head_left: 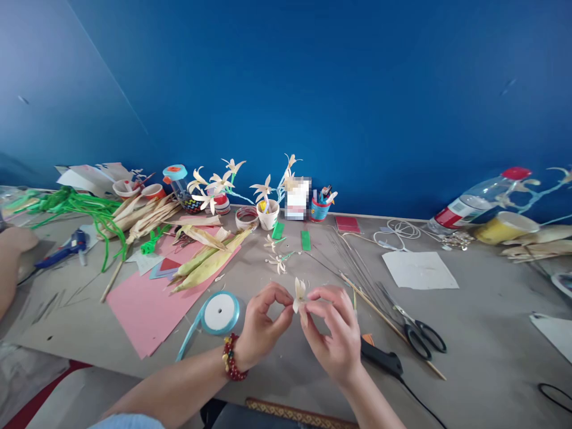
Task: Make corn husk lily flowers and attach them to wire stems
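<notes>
Between my two hands, above the front of the table, is a small cream flower [300, 291] that looks made of corn husk. My right hand [333, 330] pinches its lower part between thumb and fingers. With thumb and forefinger closed, my left hand [268, 322] grips a petal edge on the other side; a red bead bracelet [233, 357] is on that wrist. A roll of light blue ribbon [220, 312] lies left of my left hand. Beyond the hands lie small finished-looking blossoms [279, 263]. A black-handled glue gun [382, 358] is partly hidden by my right hand.
Scissors [424, 336], a long thin stick [393, 328] and wires lie to the right. Corn husks [210, 259] rest on pink paper [156, 313] at left. Husk flowers stand in a white cup [268, 215]. Another person's arm [13, 256] is at the far left, near a blue glue gun [67, 249].
</notes>
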Motion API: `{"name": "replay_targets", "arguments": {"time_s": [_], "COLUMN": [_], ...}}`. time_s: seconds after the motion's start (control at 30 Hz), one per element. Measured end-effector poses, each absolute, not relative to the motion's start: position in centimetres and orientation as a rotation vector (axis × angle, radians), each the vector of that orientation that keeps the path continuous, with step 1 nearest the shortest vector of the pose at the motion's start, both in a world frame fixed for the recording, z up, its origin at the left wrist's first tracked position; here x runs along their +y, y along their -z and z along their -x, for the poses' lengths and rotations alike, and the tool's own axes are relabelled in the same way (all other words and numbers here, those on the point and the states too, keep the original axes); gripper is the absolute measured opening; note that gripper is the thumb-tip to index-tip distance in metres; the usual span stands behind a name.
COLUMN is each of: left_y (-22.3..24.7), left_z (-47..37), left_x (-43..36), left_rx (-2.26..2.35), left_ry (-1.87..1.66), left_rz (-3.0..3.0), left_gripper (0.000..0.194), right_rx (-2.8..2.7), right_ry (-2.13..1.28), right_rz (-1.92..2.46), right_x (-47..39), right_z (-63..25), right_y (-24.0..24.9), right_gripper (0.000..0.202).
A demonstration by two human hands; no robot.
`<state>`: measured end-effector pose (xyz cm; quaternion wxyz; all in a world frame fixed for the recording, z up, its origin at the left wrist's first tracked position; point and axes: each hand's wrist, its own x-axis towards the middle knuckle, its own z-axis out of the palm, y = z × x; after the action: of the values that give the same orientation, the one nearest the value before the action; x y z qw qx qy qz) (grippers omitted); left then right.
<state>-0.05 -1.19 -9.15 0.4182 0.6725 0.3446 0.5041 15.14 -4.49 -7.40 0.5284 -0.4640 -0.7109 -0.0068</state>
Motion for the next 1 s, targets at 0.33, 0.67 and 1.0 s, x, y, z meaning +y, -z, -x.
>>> {"name": "replay_targets", "arguments": {"time_s": [0.33,0.67,1.0], "left_y": [9.53,9.26,9.59], "left_z": [0.12,0.06,0.08], "left_x": [-1.26,-1.46,-1.57], "left_rx": [0.871,0.835,0.815], "left_ry": [-1.261,-1.300,-1.318], "left_rz": [-1.706,-1.741,-1.738], "left_gripper": [0.011,0.012,0.010], "right_rx": [-1.725,-1.711,-1.524], "right_ry": [0.149,0.189,0.057], "right_rz": [1.121,1.118,1.152], "right_x": [-4.55,-4.91,-4.90], "right_z": [-15.18,-14.95,-14.23], "right_y": [7.63,8.04,8.35], "right_gripper": [0.020,0.023,0.024]}}
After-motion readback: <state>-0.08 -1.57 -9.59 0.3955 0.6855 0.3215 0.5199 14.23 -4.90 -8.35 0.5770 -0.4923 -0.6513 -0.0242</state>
